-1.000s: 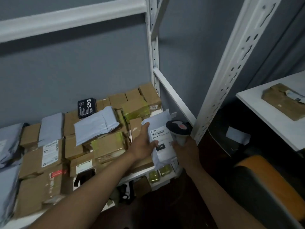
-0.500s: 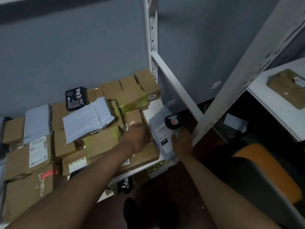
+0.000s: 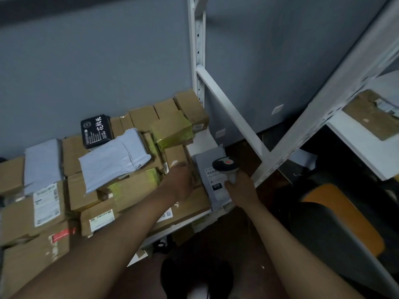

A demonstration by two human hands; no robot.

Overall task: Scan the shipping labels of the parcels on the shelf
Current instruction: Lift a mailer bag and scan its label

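Many brown cardboard parcels and grey mailers crowd the white shelf (image 3: 166, 233). A grey mailer (image 3: 206, 169) with a white label marked "010" lies flat at the shelf's right end. My right hand (image 3: 240, 188) grips the handle of a white barcode scanner (image 3: 224, 166), whose head hangs over that mailer. My left hand (image 3: 180, 181) reaches onto a small brown box (image 3: 174, 154) just left of the mailer. Its fingers are blurred at the box's front edge, so their grip is unclear.
A black packet (image 3: 97, 130) and a large grey mailer (image 3: 114, 158) lie on top of the boxes. A white slanted brace (image 3: 233, 113) and uprights frame the shelf's right end. To the right are a white table (image 3: 362, 152) with a brown parcel (image 3: 373, 115) and an orange-black chair (image 3: 345, 223).
My left hand let go of the grey mailer, which went from held upright to lying flat on the shelf. That hand moved left to a small brown box. The scanner stayed over the mailer.
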